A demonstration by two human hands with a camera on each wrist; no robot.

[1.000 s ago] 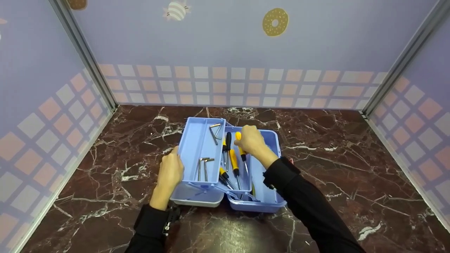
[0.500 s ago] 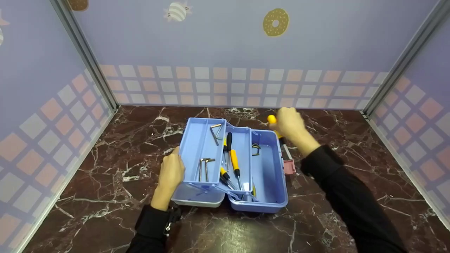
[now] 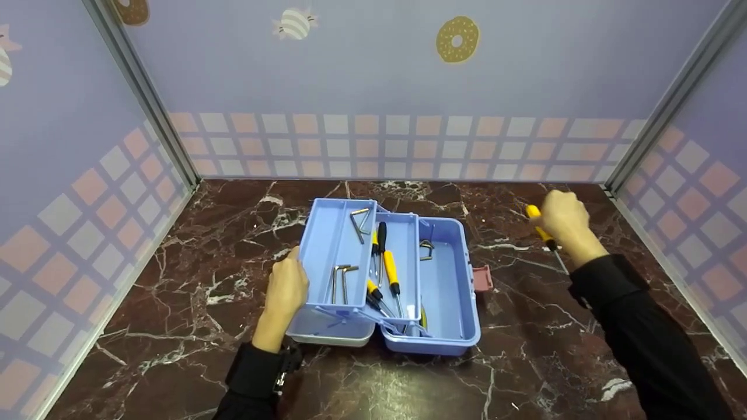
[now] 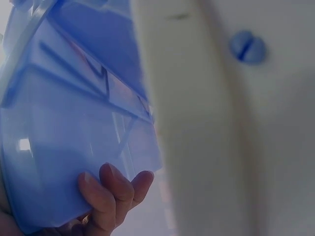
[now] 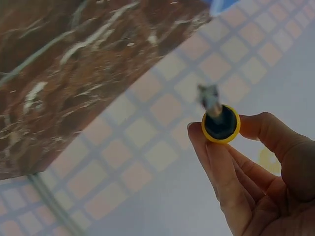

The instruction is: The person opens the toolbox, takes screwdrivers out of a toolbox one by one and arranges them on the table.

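Over the marble-patterned table, well right of the toolbox, my right hand (image 3: 566,219) pinches a yellow-and-black screwdriver (image 3: 540,227), its metal shaft slanting down to the right. In the right wrist view the thumb and fingertips hold the screwdriver (image 5: 209,137) by its handle, seen almost end-on. My left hand (image 3: 287,286) grips the left edge of the upper tray (image 3: 318,251) of the blue toolbox (image 3: 446,280); the left wrist view has the fingers (image 4: 118,189) curled against the tray's side. L-shaped hex keys (image 3: 344,283) lie in that tray. Several screwdrivers (image 3: 391,269) remain in the middle tray (image 3: 409,262).
The toolbox's deep right compartment holds a bent metal piece (image 3: 428,249) and a partly hidden yellow-and-black thing (image 3: 423,318). A pink latch (image 3: 482,279) juts from its right side. Patterned panels (image 3: 373,146) enclose the table (image 3: 204,350) at the back and both sides.
My right hand has lifted the screwdriver out of the middle tray and carried it rightward, past the toolbox. The deep compartment and latch have come into view. My left hand keeps its hold.
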